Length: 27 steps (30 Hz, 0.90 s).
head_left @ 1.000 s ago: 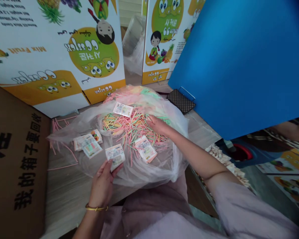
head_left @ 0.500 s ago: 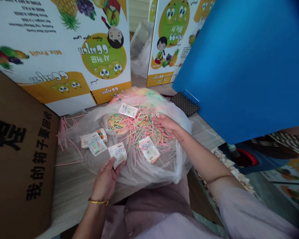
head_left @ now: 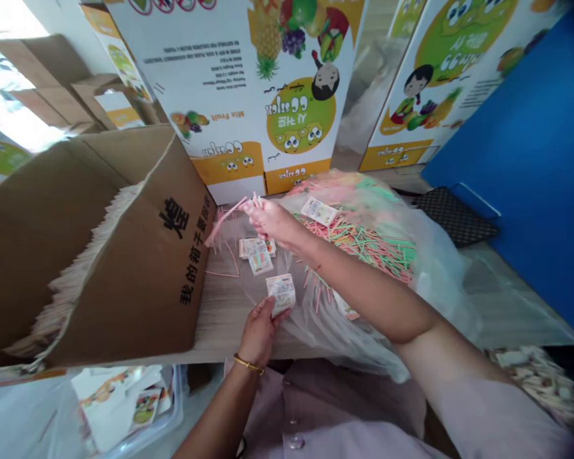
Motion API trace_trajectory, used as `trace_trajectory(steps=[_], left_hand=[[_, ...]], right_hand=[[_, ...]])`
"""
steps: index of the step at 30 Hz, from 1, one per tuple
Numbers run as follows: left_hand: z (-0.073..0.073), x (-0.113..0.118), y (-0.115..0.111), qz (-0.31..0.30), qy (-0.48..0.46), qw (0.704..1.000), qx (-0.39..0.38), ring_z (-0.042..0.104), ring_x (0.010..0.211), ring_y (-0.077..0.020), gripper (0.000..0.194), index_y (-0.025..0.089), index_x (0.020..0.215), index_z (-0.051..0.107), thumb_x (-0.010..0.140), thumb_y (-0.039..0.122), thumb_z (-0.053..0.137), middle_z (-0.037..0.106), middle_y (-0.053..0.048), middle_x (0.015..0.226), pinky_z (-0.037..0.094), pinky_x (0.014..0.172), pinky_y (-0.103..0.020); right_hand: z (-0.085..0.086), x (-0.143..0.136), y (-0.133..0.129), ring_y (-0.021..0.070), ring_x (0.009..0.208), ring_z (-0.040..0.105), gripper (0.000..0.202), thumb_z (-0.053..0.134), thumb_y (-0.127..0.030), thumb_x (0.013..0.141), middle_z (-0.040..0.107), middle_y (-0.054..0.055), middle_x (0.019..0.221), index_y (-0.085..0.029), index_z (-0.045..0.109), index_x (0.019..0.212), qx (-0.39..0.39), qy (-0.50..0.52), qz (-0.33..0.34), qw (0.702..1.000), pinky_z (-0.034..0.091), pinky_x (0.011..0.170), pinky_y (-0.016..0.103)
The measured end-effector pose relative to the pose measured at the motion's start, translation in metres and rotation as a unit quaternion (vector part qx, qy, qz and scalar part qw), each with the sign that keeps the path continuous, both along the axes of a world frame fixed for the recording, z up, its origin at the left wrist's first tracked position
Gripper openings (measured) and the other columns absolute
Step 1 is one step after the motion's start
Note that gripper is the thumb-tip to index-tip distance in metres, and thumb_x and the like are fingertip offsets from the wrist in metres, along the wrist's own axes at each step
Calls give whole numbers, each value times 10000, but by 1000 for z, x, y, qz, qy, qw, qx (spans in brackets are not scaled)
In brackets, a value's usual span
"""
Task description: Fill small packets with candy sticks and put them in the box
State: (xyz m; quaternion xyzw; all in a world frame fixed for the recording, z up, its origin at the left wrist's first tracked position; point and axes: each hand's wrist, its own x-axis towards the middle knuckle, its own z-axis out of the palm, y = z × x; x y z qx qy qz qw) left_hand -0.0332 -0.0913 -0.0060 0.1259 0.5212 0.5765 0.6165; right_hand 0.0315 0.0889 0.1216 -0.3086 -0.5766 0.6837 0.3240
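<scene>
Colored sticks [head_left: 382, 255] in pink, green and yellow are lying in a loose heap to the right of both sets of fingers, partly beneath the right forearm [head_left: 354, 268]. Fingers of the right hand [head_left: 273, 222] are curling closed and pinching a few of these, with pink and pale ends poking out above the fingertips; how many they are holding I cannot tell. Longer pink strands [head_left: 222, 223] are slanting down and left from just beside these fingertips, though whether they are touching is unclear.

Fingers of the left hand [head_left: 259, 325] are pinching a small printed packet [head_left: 280, 290], the thumb pressing on its front near the lower edge and the other fingers supporting it from behind. Two or more stacked packets [head_left: 259, 257] are lying between the two hands' fingers, just below the right ones. Another packet [head_left: 319, 210] is resting near the right fingers, on their right, on the clear plastic [head_left: 449, 293] that is spreading around the heap. Both hands are working above the counter [head_left: 232, 319]. To the left of all the fingers, a brown carton [head_left: 138, 280] is standing open, and beyond them a white fruit-printed box [head_left: 229, 83] is standing upright.
</scene>
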Motion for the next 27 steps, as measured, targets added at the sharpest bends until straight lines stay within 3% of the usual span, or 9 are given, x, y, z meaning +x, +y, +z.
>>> trace_trajectory(steps=[2,4,9,13,15,18,21,24,27], left_hand=[[2,-6,-1,4,0,1000,7,733,1047,-263,357,166,961,808,719,424,859,793,-114,1124,586,964,-414],[2,-12,-1,11,-3,1000,3,736,1044,-269,341,166,941,807,706,405,869,797,-114,1106,574,982,-426],[2,-17,7,13,-20,1000,5,734,1038,-263,348,146,940,798,675,347,899,796,-117,1089,550,1013,-442],[6,-5,22,4,-17,1000,15,724,1004,-235,292,156,878,796,670,334,898,795,-85,1022,554,1001,-419],[8,1,29,8,-7,1000,20,718,975,-221,267,162,826,785,651,323,905,788,-68,970,560,988,-415],[11,9,35,6,3,999,34,707,935,-201,284,162,797,775,619,326,923,774,-51,929,568,974,-412],[12,14,37,-9,3,999,46,701,932,-197,315,164,815,775,615,353,927,764,-42,919,564,976,-415],[12,14,38,-9,10,999,44,700,910,-196,315,166,806,773,614,364,924,763,-40,910,563,958,-405],[10,12,40,1,37,998,45,685,849,-177,309,163,767,767,601,369,928,761,-41,878,558,928,-374]], right_hand=[[0,-9,1,74,459,312,141,419,-234,1053,406,-75,639,-206,514,953,8,-15,-24,1000,300,423,197],[-10,3,-2,79,474,391,96,440,-225,1030,469,-63,660,-208,513,969,4,-47,-4,999,328,435,199],[-49,69,-18,84,483,360,123,580,-335,951,427,-82,642,-220,538,946,38,-159,-1,987,310,501,226],[-65,108,-42,155,753,570,236,608,-431,925,628,0,836,-196,636,912,157,-219,-44,962,431,711,275],[-73,115,-56,193,900,627,256,584,-449,943,684,31,974,-203,656,955,185,-226,-74,954,458,815,301],[-89,116,-70,230,1060,660,278,618,-462,933,698,58,1143,-228,629,1083,149,-216,-88,961,476,897,328],[-104,111,-72,239,1072,666,242,638,-434,920,713,53,1123,-234,622,1055,128,-214,-51,967,484,898,332],[-105,112,-71,228,954,671,199,582,-420,951,720,34,994,-231,616,1002,155,-244,-71,954,485,839,322],[-89,118,-75,205,832,668,211,541,-413,977,715,25,957,-234,605,1068,203,-284,-134,928,465,776,304]])
